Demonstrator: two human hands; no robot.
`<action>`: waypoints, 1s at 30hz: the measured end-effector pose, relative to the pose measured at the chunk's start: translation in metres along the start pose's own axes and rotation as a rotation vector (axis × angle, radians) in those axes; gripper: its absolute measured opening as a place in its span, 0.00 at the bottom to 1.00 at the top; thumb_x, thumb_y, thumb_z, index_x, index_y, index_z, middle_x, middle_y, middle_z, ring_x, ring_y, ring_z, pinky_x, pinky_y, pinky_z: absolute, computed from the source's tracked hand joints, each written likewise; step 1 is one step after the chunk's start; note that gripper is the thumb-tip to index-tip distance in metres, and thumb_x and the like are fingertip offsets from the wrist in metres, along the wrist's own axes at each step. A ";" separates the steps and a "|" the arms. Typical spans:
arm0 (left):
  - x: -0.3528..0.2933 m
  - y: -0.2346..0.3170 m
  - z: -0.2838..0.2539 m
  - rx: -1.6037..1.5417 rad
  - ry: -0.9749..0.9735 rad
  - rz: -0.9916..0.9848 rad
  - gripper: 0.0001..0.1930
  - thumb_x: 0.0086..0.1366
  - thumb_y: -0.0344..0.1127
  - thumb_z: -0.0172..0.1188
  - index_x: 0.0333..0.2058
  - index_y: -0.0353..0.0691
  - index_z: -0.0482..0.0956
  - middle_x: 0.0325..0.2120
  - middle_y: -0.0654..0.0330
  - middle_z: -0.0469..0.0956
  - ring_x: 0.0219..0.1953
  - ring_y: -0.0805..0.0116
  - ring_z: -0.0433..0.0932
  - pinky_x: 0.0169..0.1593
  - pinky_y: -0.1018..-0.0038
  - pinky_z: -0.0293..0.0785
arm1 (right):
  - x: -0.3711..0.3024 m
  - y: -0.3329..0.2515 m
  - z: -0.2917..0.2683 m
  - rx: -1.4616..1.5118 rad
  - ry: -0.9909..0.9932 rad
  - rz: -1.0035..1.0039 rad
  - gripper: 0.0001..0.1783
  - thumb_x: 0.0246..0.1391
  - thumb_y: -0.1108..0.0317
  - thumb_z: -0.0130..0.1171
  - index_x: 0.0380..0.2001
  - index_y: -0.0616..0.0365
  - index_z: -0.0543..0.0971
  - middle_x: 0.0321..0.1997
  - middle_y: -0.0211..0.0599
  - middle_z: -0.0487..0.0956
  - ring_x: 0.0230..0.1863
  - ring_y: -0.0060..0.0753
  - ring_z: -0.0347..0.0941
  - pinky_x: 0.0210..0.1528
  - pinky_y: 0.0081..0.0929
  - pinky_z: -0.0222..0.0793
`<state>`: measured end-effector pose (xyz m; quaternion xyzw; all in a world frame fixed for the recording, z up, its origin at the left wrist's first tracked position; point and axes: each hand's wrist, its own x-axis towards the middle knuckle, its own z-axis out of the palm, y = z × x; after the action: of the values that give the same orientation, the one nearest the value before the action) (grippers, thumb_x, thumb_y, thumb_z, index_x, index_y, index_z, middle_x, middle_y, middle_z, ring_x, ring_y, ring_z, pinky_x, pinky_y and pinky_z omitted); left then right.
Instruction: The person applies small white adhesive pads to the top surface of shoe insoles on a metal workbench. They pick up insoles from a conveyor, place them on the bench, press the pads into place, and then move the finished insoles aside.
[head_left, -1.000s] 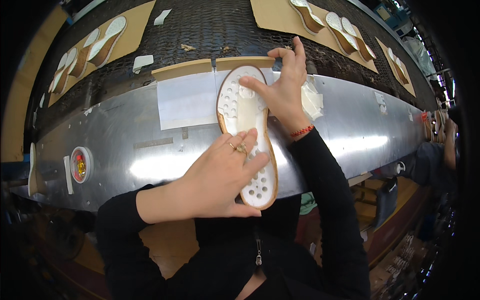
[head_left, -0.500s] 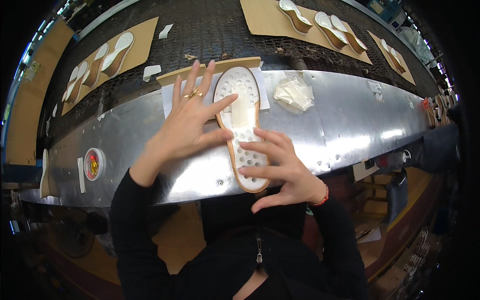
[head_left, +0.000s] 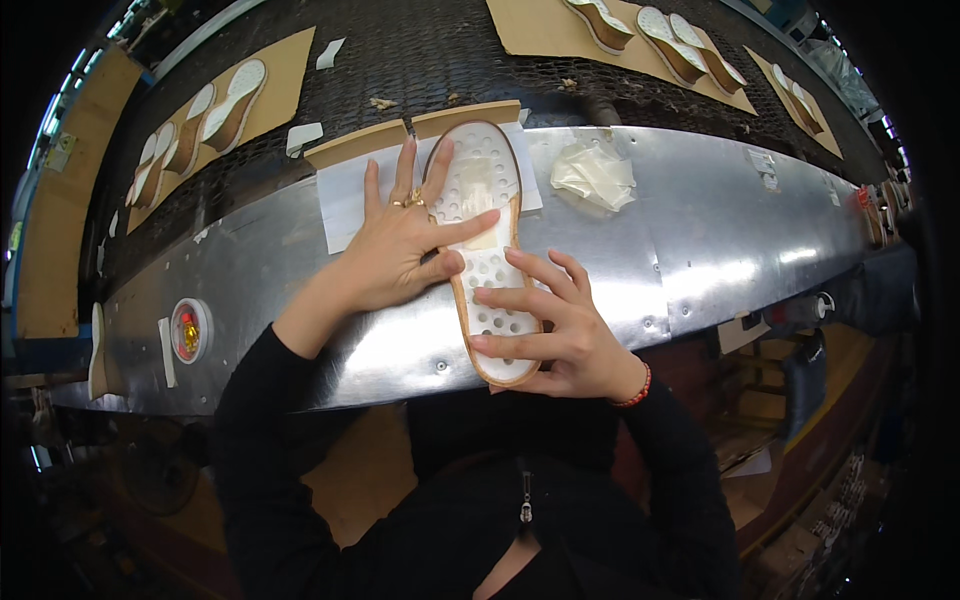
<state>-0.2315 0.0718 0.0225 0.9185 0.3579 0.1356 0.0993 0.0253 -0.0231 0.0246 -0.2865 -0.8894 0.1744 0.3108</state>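
A white shoe sole (head_left: 493,370) with round holes and a cork-brown edge stands over the metal table's near edge, wide end away from me. On its middle lies a pale translucent strip (head_left: 478,190). My left hand (head_left: 405,245) has its fingers spread, the index fingertip touching the strip's lower part and the thumb at the sole's left edge. My right hand (head_left: 565,325) grips the narrow end from the right, fingers over the holes, thumb mostly hidden below the rim. A crumpled pile of similar strips (head_left: 593,177) sits to the right of the sole.
Behind the sole are white paper (head_left: 345,205) and a cardboard ledge (head_left: 350,147). On the metal table (head_left: 700,230), a round white tub (head_left: 191,330) stands left beside a white strip (head_left: 166,352). Beyond, several wedge soles (head_left: 232,105) rest on cardboard over a dark mesh surface (head_left: 400,60).
My left index finger has come down lower along the strip. The right thumb has moved in under the sole's narrow end. The strip now looks flatter and more see-through.
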 end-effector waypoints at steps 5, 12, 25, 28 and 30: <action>-0.014 0.012 -0.003 -0.070 0.002 -0.094 0.35 0.64 0.77 0.33 0.61 0.72 0.74 0.75 0.50 0.30 0.73 0.36 0.20 0.64 0.29 0.16 | 0.003 -0.001 0.003 0.010 0.011 -0.005 0.28 0.39 0.48 0.75 0.49 0.27 0.84 0.64 0.26 0.72 0.74 0.47 0.54 0.70 0.57 0.41; 0.004 0.005 0.001 0.202 0.114 -0.099 0.36 0.65 0.78 0.29 0.61 0.73 0.73 0.75 0.53 0.30 0.74 0.38 0.20 0.63 0.30 0.13 | 0.000 -0.005 0.007 0.025 0.027 0.008 0.28 0.39 0.52 0.76 0.49 0.29 0.84 0.64 0.27 0.72 0.74 0.48 0.54 0.71 0.55 0.40; 0.000 0.008 -0.007 0.099 0.093 -0.102 0.29 0.69 0.69 0.39 0.58 0.67 0.78 0.75 0.53 0.31 0.74 0.38 0.20 0.64 0.29 0.18 | 0.001 -0.009 0.010 0.022 0.049 -0.005 0.28 0.38 0.53 0.76 0.48 0.30 0.84 0.63 0.28 0.73 0.74 0.50 0.53 0.71 0.55 0.39; -0.011 0.009 -0.008 -0.100 0.055 -0.110 0.29 0.69 0.68 0.40 0.54 0.64 0.82 0.75 0.51 0.34 0.74 0.39 0.21 0.65 0.31 0.18 | 0.001 -0.008 0.010 0.016 0.056 -0.004 0.27 0.39 0.54 0.76 0.47 0.30 0.85 0.64 0.28 0.72 0.75 0.50 0.53 0.71 0.54 0.39; -0.020 0.011 -0.013 -0.219 0.060 -0.098 0.28 0.69 0.67 0.43 0.50 0.61 0.85 0.75 0.48 0.36 0.75 0.40 0.23 0.66 0.32 0.19 | 0.001 -0.009 0.011 0.002 0.054 -0.011 0.26 0.39 0.55 0.76 0.47 0.31 0.85 0.64 0.28 0.72 0.75 0.51 0.52 0.71 0.54 0.39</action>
<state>-0.2427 0.0509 0.0339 0.8792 0.3880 0.1961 0.1947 0.0139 -0.0309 0.0214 -0.2857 -0.8821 0.1655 0.3359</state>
